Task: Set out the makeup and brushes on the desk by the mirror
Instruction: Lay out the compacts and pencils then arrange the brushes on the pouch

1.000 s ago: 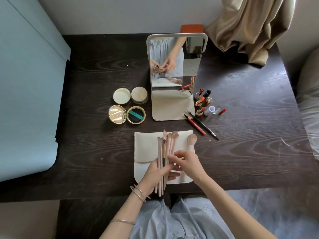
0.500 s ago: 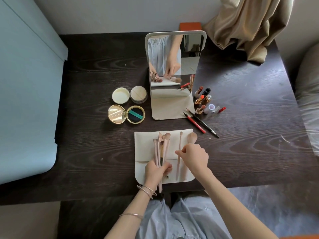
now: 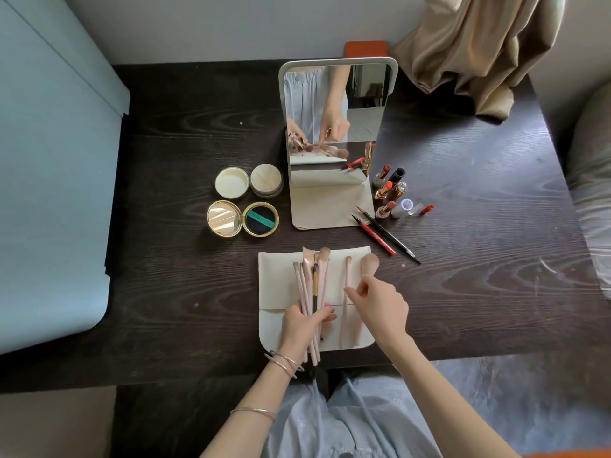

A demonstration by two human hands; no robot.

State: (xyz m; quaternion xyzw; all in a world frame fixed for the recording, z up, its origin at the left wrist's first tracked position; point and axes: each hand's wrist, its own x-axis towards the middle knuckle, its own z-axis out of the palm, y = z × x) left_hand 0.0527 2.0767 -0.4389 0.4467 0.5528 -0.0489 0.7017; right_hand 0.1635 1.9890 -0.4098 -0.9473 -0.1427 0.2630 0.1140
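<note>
Beside pouch [image 3: 274,279], bare desk [image 3: 185,292].

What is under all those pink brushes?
A cream pouch lies flat on the desk beneath them. The hands and brushes cover its middle, so that part can't be seen.

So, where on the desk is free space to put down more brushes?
Bare desk lies left of the cream pouch, below the compacts. More lies right of it, below the pencils. Right of the mirror, the lipsticks crowd together.
</note>
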